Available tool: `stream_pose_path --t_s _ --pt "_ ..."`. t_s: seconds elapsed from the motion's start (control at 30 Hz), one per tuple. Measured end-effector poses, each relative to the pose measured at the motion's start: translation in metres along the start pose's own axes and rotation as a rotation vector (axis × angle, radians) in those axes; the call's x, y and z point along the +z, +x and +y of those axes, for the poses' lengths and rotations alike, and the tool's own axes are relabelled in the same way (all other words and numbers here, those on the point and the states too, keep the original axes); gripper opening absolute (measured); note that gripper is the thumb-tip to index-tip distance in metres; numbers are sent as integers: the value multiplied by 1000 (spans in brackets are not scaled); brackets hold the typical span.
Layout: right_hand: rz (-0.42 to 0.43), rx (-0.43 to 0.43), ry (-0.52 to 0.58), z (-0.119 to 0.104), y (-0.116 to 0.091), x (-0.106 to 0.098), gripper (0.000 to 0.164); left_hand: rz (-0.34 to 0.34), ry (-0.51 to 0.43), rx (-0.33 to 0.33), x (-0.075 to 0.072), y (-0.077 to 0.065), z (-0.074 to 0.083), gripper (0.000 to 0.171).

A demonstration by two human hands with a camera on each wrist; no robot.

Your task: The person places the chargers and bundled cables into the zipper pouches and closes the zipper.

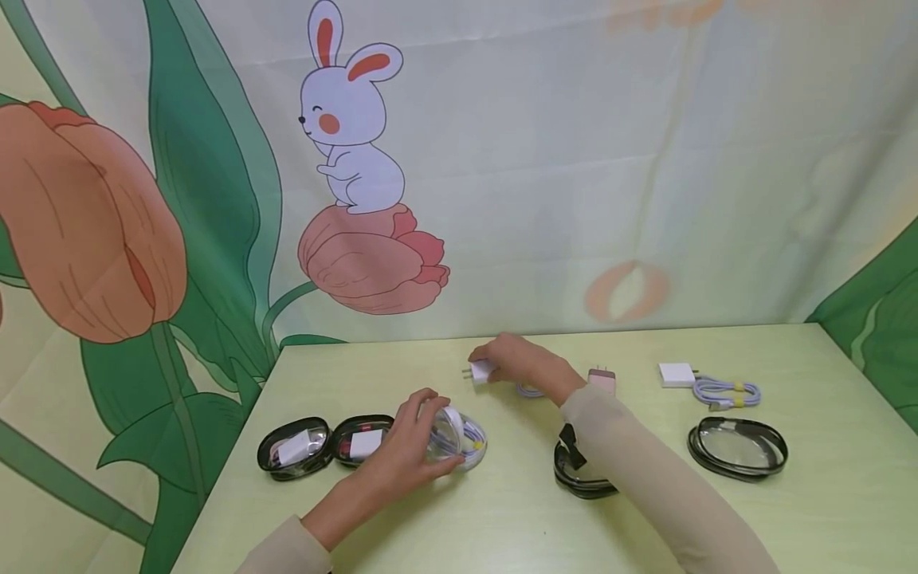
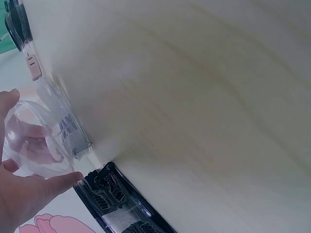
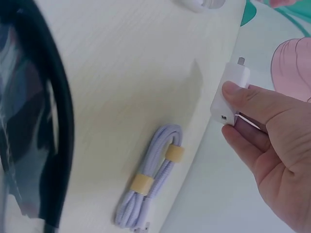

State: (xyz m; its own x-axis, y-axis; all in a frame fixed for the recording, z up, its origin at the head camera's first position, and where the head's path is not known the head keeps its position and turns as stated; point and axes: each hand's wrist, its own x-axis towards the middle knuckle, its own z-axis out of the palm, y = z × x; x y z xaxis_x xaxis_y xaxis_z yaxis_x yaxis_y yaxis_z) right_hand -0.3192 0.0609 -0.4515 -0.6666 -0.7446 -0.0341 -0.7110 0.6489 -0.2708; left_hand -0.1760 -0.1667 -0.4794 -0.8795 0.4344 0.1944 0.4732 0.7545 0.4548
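Note:
My left hand (image 1: 405,446) grips the clear lid (image 2: 33,108) of a small transparent case, thumb on one side and fingers on the other. The lid is tipped up, and a pale purple cable (image 1: 475,441) lies coiled in the case beside it. Near the table's back edge, my right hand (image 1: 519,360) pinches a white charger plug (image 3: 231,92) between thumb and fingers. Its prongs point left in the head view, and a port shows on its opposite end. Below that hand lies a pale purple cable (image 3: 151,170) bundled with yellow ties, partly covered by the arm in the head view.
Two black-rimmed cases (image 1: 294,450) holding chargers stand left of my left hand. A pink charger (image 1: 602,381) and another black-rimmed case (image 1: 584,485) are partly behind my right forearm. At the right lie a white charger (image 1: 676,375), a tied cable (image 1: 726,392) and a black-rimmed case (image 1: 739,470).

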Motion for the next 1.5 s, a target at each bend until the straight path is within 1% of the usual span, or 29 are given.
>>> stream_pose_path --t_s 0.2,0.3,0.37,0.5,0.6,0.7,0.93,1.17,1.5 --pt "-1 -17 -21 -13 -2 -4 42 1 -6 -5 0 0 0 79" --pt "-12 -20 -26 -19 -4 -4 43 -3 -7 -13 0 0 1 79" --pt "-6 -35 -29 -23 -5 -4 42 -7 -7 -16 0 0 1 80" --pt "12 -45 -13 -31 -8 -3 42 -5 -1 0 1 0 0 82" --pt "10 -30 1 -35 -11 -3 42 1 13 16 1 0 0 84" --pt "6 -13 5 -39 -12 -4 43 2 29 19 1 0 0 85" --pt "8 23 16 -43 -15 -3 42 -13 32 -11 1 1 1 87" --pt "5 49 30 -50 -20 -7 39 26 65 21 2 3 0 87" --pt "-43 53 92 -55 -23 -2 33 29 38 0 3 0 0 84"
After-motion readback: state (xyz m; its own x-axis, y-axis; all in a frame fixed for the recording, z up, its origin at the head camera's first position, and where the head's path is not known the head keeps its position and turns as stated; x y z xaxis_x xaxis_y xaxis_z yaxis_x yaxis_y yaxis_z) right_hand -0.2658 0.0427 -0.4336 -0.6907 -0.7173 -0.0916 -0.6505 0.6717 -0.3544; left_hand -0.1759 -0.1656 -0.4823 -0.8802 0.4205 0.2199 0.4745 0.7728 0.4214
